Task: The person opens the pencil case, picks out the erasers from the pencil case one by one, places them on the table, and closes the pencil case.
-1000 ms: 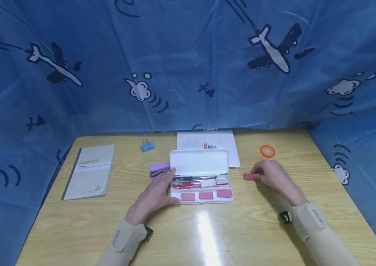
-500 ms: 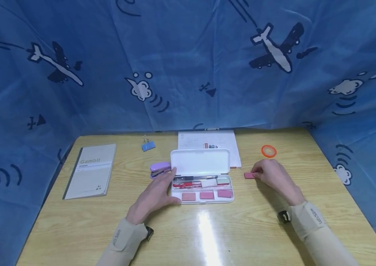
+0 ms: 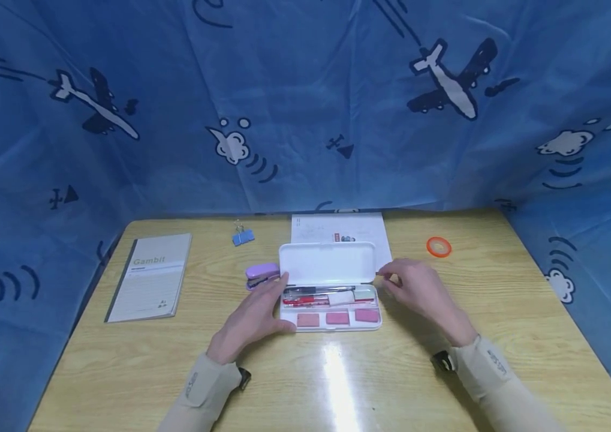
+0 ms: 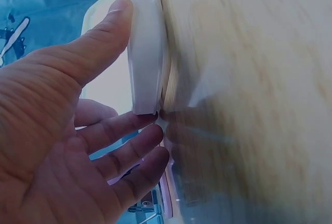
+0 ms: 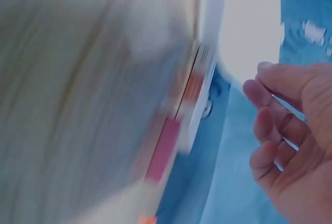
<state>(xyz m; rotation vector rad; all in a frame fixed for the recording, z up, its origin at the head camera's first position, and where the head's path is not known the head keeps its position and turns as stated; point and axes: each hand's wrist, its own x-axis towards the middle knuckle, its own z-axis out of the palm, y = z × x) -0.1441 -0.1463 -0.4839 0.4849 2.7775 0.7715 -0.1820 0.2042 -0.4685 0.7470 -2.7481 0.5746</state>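
Note:
My left hand (image 3: 253, 315) holds the left end of an open white pencil case (image 3: 329, 327), thumb at its front edge and fingers round its end. Inside the case lie pens (image 3: 305, 299), a white eraser (image 3: 341, 298) and three pink erasers (image 3: 337, 318) along the front. At the right edge of the raised lid (image 3: 329, 263), the fingertips of my right hand (image 3: 418, 288) are gathered, with nothing seen between them. In the right wrist view the thumb and index finger meet near the lid's corner. Another pink eraser (image 5: 163, 149) lies on the table, hidden by the right hand in the head view.
Behind the lid lies a white booklet (image 3: 386, 237). A purple stapler (image 3: 262, 271) stands by the left fingers, with a blue binder clip (image 3: 243, 237) behind it. A notebook (image 3: 150, 279) lies at left and an orange ring-shaped item (image 3: 438, 246) at back right.
My right hand has let go of the loose pink eraser and moved left to the lid's right edge. The left hand keeps its place on the pencil case.

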